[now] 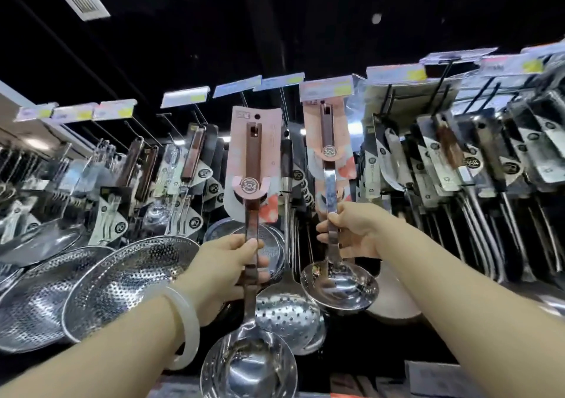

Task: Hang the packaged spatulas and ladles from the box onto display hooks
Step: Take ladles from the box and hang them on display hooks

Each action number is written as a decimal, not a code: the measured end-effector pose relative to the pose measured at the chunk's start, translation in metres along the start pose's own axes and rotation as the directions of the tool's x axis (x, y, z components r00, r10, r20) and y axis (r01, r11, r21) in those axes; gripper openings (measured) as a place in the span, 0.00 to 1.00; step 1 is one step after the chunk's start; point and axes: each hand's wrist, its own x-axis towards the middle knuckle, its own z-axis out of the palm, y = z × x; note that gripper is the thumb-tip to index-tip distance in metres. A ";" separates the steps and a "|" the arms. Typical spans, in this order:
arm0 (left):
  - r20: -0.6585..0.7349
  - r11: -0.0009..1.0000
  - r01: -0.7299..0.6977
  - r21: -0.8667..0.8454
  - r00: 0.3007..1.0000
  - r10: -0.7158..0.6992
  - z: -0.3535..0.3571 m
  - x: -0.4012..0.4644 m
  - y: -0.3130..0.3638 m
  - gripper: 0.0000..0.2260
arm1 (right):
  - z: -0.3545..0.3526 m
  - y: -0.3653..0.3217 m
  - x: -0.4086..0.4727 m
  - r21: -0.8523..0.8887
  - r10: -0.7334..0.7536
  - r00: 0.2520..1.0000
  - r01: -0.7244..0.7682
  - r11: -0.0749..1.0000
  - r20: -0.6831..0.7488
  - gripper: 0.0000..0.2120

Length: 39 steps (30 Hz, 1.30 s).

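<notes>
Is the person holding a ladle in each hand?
Yes, the left hand grips the stem of one ladle and the right hand grips the stem of another ladle.

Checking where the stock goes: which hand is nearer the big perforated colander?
Left. The left hand grips a ladle just right of the perforated colander; the right hand holds another ladle farther right.

Packed hanging utensils (477, 165) crowd the hooks; steel colanders (122, 281) block the lower left.
</notes>
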 end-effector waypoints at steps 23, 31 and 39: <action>0.029 0.995 -0.094 0.023 0.995 0.093 0.011 0.012 0.015 0.08 | -0.010 0.011 0.021 0.017 0.113 0.993 -0.113 0.993 0.031 0.10; 0.047 0.998 -0.065 -0.004 0.997 0.065 0.008 0.012 0.011 0.07 | -0.010 0.044 0.075 -0.048 0.096 0.995 -0.098 0.994 -0.034 0.14; 0.043 0.999 -0.043 -0.029 0.998 0.044 0.010 0.015 0.004 0.08 | -0.002 0.051 0.080 -0.604 -0.101 0.977 -0.032 0.797 -0.186 0.05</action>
